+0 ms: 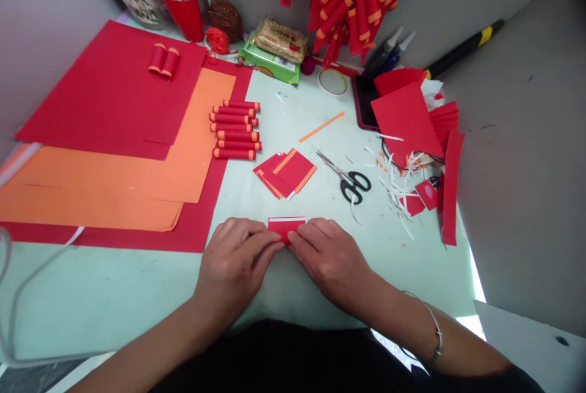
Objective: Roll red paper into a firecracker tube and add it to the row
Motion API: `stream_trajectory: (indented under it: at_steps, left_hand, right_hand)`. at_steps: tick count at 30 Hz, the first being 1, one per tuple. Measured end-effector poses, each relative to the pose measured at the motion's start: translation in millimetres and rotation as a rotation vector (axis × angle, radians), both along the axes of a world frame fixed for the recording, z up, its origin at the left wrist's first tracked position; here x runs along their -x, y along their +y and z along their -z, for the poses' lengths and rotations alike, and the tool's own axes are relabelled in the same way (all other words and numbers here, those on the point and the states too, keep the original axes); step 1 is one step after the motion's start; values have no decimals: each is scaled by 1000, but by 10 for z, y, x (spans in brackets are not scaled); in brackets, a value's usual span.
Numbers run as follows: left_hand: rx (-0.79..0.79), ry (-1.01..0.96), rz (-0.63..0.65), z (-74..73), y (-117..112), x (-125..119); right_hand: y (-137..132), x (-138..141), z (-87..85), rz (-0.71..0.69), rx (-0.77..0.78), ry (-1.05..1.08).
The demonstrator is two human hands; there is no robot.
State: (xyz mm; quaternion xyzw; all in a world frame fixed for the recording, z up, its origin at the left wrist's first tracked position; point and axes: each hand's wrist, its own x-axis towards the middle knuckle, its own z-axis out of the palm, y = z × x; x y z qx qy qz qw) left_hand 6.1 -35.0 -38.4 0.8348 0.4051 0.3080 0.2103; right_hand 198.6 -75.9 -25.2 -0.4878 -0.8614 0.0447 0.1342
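Note:
Both my hands rest on the pale green table (137, 295) near its front edge. My left hand (235, 262) and my right hand (327, 255) pinch a small red paper piece (286, 226) with a white strip along its top edge. Fingertips of both hands meet at its lower edge. Just beyond lies a small stack of red paper squares with orange edges (286, 173). Black-handled scissors (348, 179) lie to the right of that stack.
Large red and orange paper sheets (114, 137) cover the left. Several rolled red tubes (235, 129) lie beside them; two more (163, 61) sit on the red sheet. Red scraps and white trimmings (412, 155) pile at right. A red cup (183, 8), tape roll (332, 82) and snack packet (274, 51) stand behind.

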Motion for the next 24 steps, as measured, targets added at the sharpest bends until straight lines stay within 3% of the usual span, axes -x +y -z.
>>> stream_trajectory:
  at_steps: [8, 24]
  left_hand:
    - [-125, 105, 38, 2, -14, -18]
    - [-67, 180, 29, -3, -6, 2]
  right_hand:
    - [-18, -11, 30, 6, 20, 25]
    - [97, 1, -42, -119, 60, -49]
